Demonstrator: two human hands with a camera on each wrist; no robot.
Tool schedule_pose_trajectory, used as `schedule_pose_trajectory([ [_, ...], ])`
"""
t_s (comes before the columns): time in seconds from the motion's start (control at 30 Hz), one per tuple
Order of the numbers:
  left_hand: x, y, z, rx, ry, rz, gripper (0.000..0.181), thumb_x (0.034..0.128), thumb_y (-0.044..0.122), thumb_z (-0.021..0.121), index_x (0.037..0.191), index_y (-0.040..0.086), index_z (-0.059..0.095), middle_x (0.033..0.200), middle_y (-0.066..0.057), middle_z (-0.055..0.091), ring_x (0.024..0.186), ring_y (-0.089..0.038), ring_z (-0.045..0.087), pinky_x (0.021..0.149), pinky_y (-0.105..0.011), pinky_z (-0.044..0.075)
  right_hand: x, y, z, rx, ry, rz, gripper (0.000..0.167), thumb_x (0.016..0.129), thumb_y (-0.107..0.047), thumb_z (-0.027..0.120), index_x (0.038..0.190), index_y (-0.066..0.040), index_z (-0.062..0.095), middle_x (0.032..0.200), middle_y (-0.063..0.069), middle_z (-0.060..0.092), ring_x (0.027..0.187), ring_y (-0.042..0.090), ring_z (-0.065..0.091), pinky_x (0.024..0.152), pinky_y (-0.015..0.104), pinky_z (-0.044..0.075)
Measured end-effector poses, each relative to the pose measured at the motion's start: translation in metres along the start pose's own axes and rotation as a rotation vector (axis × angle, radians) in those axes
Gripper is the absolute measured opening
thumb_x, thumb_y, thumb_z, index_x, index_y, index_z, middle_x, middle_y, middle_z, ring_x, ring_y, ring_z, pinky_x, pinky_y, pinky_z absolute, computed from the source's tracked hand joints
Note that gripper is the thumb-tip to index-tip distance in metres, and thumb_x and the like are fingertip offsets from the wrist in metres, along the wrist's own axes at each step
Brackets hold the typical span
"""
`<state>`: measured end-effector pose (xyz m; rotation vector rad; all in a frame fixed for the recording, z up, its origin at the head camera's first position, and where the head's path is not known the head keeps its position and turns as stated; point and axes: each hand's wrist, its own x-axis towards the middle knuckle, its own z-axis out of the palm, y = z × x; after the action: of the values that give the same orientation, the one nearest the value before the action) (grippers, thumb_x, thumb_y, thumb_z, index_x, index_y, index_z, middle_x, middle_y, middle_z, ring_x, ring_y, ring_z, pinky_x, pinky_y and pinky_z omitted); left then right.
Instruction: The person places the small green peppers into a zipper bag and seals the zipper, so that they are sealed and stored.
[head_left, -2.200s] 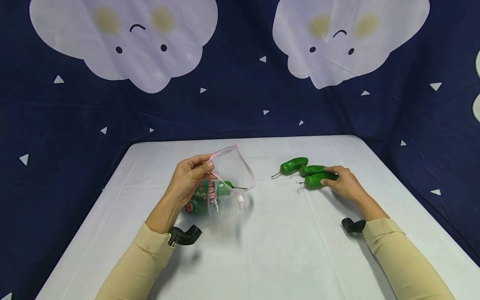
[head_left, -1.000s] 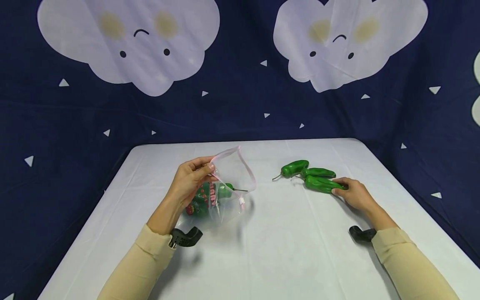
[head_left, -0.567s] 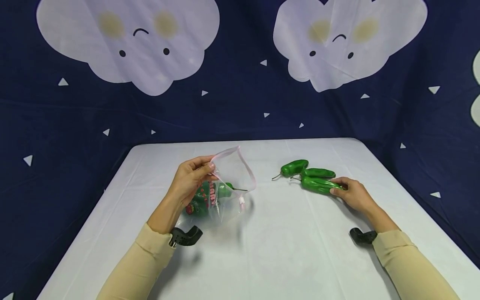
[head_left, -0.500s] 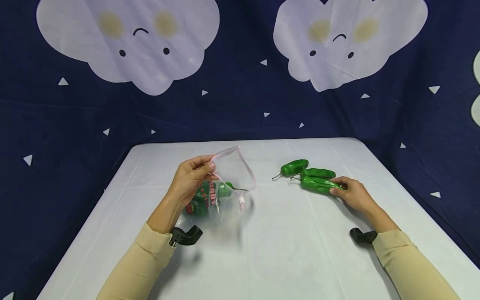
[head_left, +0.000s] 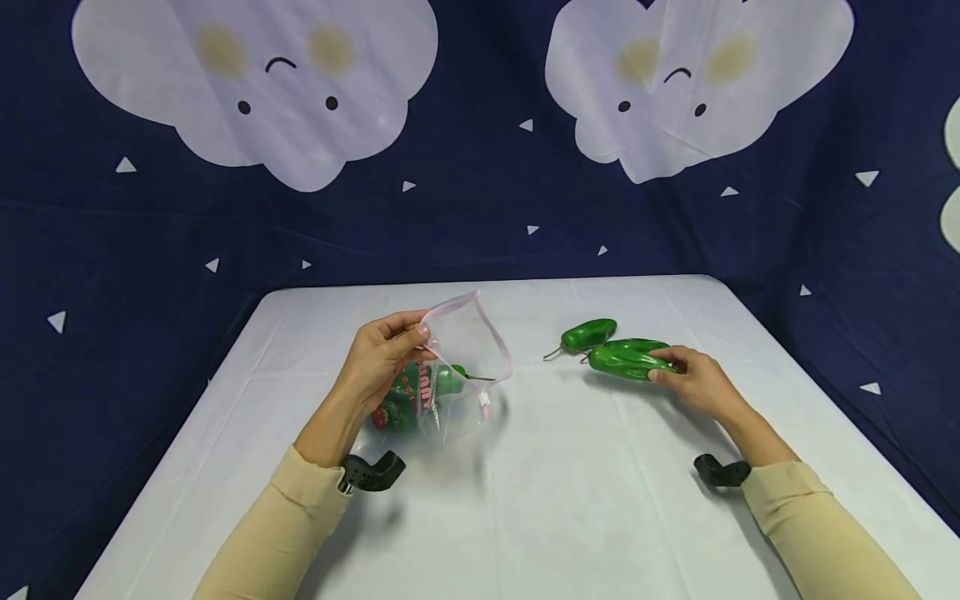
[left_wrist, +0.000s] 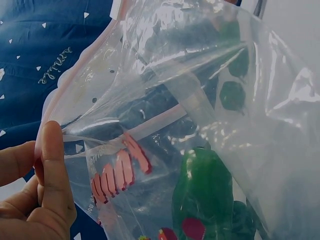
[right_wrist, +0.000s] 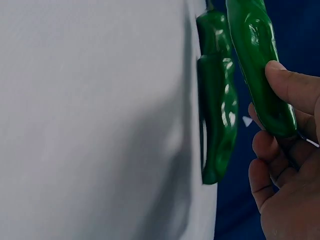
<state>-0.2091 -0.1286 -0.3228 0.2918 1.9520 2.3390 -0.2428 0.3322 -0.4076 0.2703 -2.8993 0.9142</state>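
Note:
My left hand (head_left: 382, 358) pinches the pink-edged mouth of a clear zip bag (head_left: 468, 333), whose mouth gapes toward the right. Inside the bag are green peppers (left_wrist: 202, 190), seen through the printed plastic in the left wrist view; one has its stem pointing at the mouth. My right hand (head_left: 697, 382) holds a green chili pepper (head_left: 626, 362) by its blunt end, thumb on one side and fingers on the other. In the right wrist view this held pepper (right_wrist: 255, 65) is off the table. Two more peppers lie just behind it, one at the left (head_left: 588, 335) and one partly hidden.
A white cloth covers the table (head_left: 555, 500). Behind its far edge hangs a dark blue curtain (head_left: 480, 225) with clouds and small triangles. Black wrist cameras (head_left: 372, 472) sit on both wrists.
My right hand shifted from the pepper group onto the nearest pepper's end, then lifted that pepper slightly and carried it a little left. The left hand and bag have stayed in place.

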Motion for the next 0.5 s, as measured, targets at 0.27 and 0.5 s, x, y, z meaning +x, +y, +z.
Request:
schedule_pose_trajectory([
  [0.27,0.000,0.001,0.000,-0.008,0.000,0.001,0.037,0.0936,0.004,0.055,0.125,-0.012,0.048,0.085,0.002,0.059,0.070,-0.009,0.063,0.069,-0.021,0.060,0.001,-0.026,-0.004,0.029,0.019,-0.043,0.044,0.090,-0.034,0.064,0.123,-0.006,0.059,0.114,0.018,0.063,0.096,0.026,0.053,0.076,0.030,0.044],
  [0.5,0.000,0.001,0.001,-0.011,-0.003,0.001,0.042,0.0938,0.003,0.055,0.129,-0.016,0.043,0.085,0.002,0.060,0.069,-0.009,0.062,0.069,-0.021,0.060,0.000,-0.047,-0.004,0.042,0.039,-0.074,0.040,0.089,-0.034,0.065,0.121,-0.010,0.062,0.106,0.012,0.065,0.092,0.021,0.053,0.069,0.024,0.044],
])
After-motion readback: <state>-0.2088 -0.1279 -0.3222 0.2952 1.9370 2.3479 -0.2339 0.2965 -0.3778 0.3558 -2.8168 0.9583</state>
